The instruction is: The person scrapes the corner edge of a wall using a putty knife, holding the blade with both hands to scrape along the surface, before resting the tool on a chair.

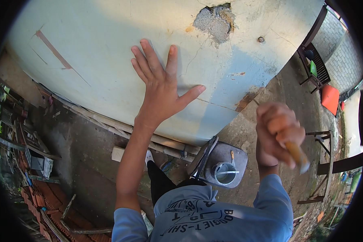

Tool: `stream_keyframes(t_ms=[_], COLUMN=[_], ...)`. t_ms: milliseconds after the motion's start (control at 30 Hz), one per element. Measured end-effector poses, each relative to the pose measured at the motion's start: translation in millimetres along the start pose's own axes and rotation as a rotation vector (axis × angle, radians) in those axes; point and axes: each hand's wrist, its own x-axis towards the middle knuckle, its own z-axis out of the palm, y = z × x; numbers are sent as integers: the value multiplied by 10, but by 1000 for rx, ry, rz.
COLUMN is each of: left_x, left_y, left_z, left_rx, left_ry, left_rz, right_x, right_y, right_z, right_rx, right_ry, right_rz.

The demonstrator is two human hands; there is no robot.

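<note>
My left hand [159, 86] lies flat on the pale painted wall [101, 76], fingers spread. My right hand [279, 131] is closed around a wooden-handled tool [296, 155], blurred by motion. The handle's metal-coloured butt points down toward me; a thin part pokes out on the wall side, and its working end is not clear. It is close to the wall's edge, beside a brown patch of bare surface [248, 100]. Higher up, a broken hole [215, 24] exposes grey rough material. Cracks run across the paint, and a light blue area [246, 70] borders the edge.
Below the wall a grey chair seat [240, 155] bears a pail [216, 177] with a light-coloured tool across it and a small wooden-handled tool [232, 155]. Bamboo poles [109, 125] lie along the wall's foot. Roof tiles [48, 197], a bench [316, 66] and a metal frame [328, 161] stand around.
</note>
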Motion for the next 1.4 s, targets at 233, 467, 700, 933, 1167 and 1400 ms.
stream_keyframes(t_ms=[233, 467, 700, 933, 1167, 1400], left_x=[-7, 2, -16, -20, 16, -15], left_y=[-25, -17, -12, -1, 5, 0], left_z=[-12, -8, -11, -69, -61, -33], left_rx=[6, 10, 1, 89, 98, 0], left_ry=[-4, -9, -7, -59, -78, -31], left_rz=[-3, -7, -3, 1, -3, -10], right_x=[-38, -122, -253, -229, -161, -102], right_y=[-28, -129, -57, 140, 17, 133], right_z=[8, -62, -130, 125, 128, 158], right_rx=[-105, -193, -160, -12, -71, -77], right_ry=[-41, -7, 7, 161, 208, 124], right_rz=[88, 357, 293, -124, -209, -224])
